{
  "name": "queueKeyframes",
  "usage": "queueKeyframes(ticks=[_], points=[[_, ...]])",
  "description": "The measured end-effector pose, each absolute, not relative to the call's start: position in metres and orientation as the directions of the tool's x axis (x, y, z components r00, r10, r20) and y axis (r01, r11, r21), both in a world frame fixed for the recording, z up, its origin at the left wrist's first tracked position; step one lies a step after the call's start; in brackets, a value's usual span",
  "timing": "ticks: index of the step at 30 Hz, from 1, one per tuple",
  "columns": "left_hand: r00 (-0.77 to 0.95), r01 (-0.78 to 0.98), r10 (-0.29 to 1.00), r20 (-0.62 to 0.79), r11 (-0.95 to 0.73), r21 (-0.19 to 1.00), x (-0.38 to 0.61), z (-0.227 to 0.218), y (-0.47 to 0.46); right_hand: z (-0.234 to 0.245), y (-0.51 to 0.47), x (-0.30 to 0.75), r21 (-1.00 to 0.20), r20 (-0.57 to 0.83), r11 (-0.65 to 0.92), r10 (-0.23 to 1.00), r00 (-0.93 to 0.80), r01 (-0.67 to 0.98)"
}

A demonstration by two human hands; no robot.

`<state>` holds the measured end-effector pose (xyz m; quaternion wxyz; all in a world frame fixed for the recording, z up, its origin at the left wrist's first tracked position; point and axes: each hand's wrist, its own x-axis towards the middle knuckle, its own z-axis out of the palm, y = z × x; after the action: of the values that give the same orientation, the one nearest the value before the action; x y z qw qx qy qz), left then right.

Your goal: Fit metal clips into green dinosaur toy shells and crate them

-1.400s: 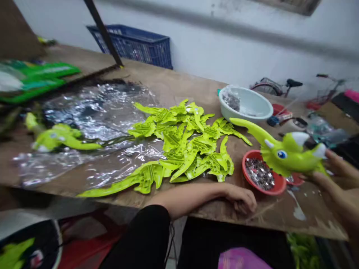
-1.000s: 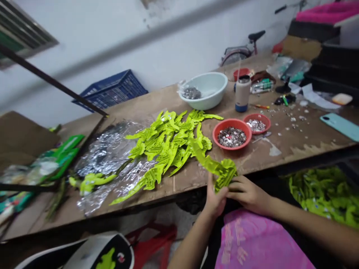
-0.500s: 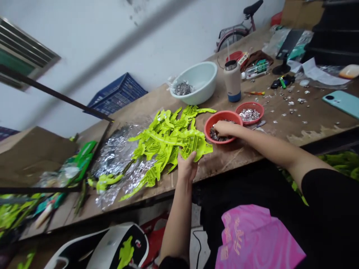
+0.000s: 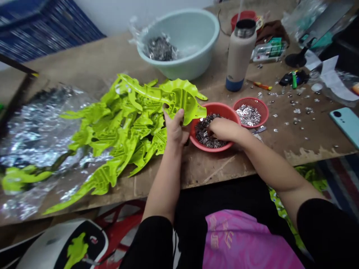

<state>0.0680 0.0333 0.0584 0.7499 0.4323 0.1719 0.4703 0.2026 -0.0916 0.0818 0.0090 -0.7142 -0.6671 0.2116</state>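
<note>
A lime-green moulded plastic part is gripped in my left hand, its wide end toward the red bowl. My right hand reaches into that red plastic bowl, its fingertips hidden among small dark metal pieces. Whether those fingers hold a piece cannot be seen. A heap of similar lime-green parts lies left of my left hand. Beside the bowl stands a smaller red basket of shiny silver pieces.
Behind stand a pale blue basin with bagged metal pieces and a beige bottle. Small metal bits, a screwdriver and a phone lie to the right. Clear plastic sheeting covers the left. The table's front edge runs below my forearms.
The camera view has shifted closer to the table. My left hand has raised the lime-green part away from the heap and nearer the red bowl, while my right hand stays in the bowl.
</note>
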Motion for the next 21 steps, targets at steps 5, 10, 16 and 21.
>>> queueKeyframes(ticks=[5, 10, 16, 21], points=[[0.443, -0.629, 0.882, 0.161, 0.177, 0.757, 0.066, 0.049, 0.039, 0.084, -0.098, 0.226, -0.543, -0.082, -0.109, 0.994, 0.077, 0.833], [0.477, -0.708, 0.852, 0.218, 0.225, 0.670, 0.075, 0.038, 0.055, 0.078, -0.102, 0.251, -0.826, 0.139, -0.017, 0.962, 0.233, 0.563], [0.564, -0.745, 0.760, 0.323, 0.300, 0.596, 0.073, 0.044, 0.044, 0.067, -0.100, 0.259, -0.984, 0.099, 0.038, 0.932, 0.349, 0.175], [0.612, -0.706, 0.738, 0.283, 0.350, 0.616, 0.073, 0.051, 0.028, 0.074, -0.103, 0.258, -0.987, 0.110, 0.069, 0.949, 0.296, 0.145]])
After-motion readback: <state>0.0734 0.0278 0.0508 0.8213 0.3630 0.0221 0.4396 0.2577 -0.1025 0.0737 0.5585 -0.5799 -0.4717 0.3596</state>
